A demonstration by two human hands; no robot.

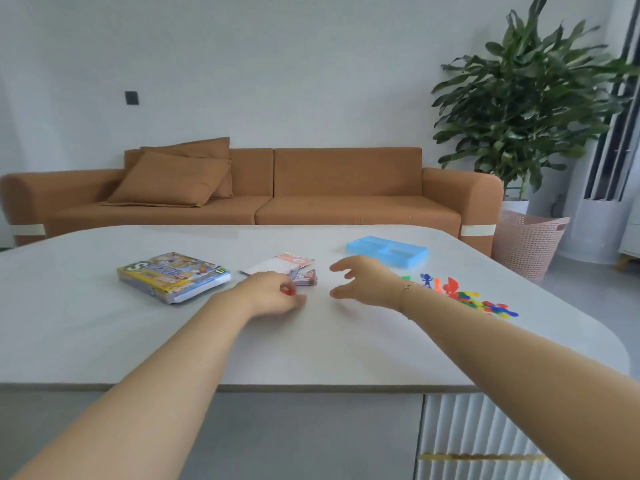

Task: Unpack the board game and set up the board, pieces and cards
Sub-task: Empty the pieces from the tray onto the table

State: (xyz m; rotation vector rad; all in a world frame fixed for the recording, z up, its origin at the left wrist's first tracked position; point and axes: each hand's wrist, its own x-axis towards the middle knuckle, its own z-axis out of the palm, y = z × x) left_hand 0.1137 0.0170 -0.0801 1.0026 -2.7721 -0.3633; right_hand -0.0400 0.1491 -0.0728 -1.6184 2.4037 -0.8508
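The colourful game box (173, 276) lies flat on the white table (311, 348), at the left. A folded white and pink sheet (277, 265) and a small stack of cards (306, 278) lie at the middle. My left hand (273, 294) rests on the table just before the cards, its fingers pinching a small red piece (288, 291). My right hand (363, 282) hovers to the right of it, fingers spread and holding nothing. A scatter of coloured plastic pieces and figures (464, 296) lies behind my right wrist. A blue plastic tray (387, 252) sits farther back.
Beyond the table stands an orange sofa (277, 192) with cushions. A large potted plant (526, 109) and a pink laundry basket (526, 244) stand at the right. The table's front edge runs across the lower view, with grey floor below.
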